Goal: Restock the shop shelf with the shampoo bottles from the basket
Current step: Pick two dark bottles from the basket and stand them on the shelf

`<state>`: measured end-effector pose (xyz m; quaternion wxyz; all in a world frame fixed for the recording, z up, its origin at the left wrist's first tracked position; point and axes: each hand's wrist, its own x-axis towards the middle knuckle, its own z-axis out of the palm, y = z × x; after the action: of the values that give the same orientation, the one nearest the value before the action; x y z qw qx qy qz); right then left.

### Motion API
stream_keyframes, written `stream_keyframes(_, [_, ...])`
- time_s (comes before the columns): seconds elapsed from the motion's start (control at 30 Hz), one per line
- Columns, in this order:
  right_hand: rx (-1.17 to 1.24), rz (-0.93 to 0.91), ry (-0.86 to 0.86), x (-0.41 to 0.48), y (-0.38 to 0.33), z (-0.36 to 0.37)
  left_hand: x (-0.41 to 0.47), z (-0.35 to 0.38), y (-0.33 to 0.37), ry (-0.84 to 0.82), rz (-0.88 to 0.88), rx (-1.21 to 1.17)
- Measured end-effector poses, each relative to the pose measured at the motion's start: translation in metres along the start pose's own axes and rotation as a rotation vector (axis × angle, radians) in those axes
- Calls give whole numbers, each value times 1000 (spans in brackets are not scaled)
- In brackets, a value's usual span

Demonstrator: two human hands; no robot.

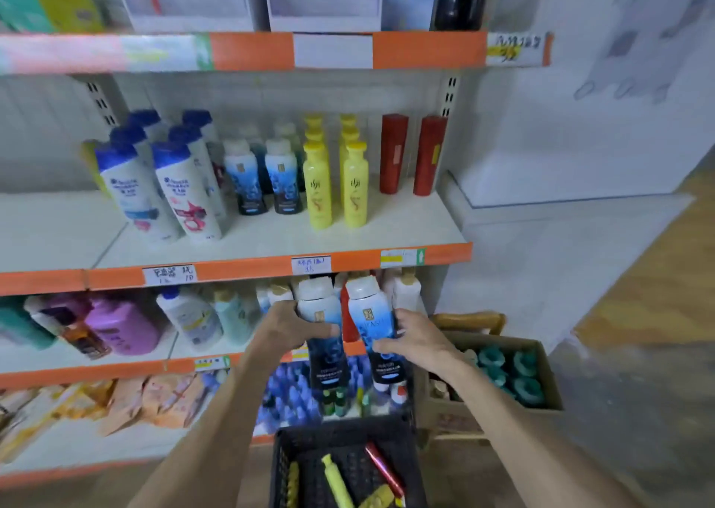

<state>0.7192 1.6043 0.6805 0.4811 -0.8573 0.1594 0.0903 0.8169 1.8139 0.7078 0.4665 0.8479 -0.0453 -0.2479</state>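
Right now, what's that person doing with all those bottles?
A person is restocking a shop. The left hand grips a blue-and-white shampoo bottle and the right hand grips a second one, both held up in front of the shelves. Matching bottles stand on the middle shelf. The black basket below holds yellow bottles and a red tube.
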Motion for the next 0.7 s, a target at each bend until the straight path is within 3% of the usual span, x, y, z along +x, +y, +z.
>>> stream_keyframes(0.33, [13, -53, 183, 1, -117, -45, -25, -89, 64, 73, 76, -50])
stream_keyframes(0.7, [105, -190, 165, 53, -182, -27, -5, -146, 88, 163, 158, -181])
